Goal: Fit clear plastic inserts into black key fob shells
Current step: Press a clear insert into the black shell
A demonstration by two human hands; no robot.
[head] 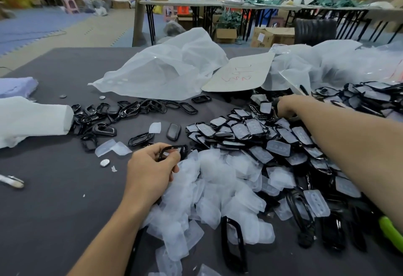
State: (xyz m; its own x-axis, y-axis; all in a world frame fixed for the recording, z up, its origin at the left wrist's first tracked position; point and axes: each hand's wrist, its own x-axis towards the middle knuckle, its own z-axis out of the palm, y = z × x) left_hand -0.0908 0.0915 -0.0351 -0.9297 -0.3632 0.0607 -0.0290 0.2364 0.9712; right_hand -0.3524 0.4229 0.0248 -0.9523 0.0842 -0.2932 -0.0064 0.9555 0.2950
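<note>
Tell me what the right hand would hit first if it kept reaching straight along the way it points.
Probably the fitted shell lying just past the right hand, then the white sheet behind it. Depth is unclear, so it might pass over the shell.

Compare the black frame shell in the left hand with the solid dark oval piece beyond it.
The black frame shell is an open ring, pinched by the left hand; the solid dark oval piece has a closed face and lies free on the grey table. Both are glossy, elongated.
</note>
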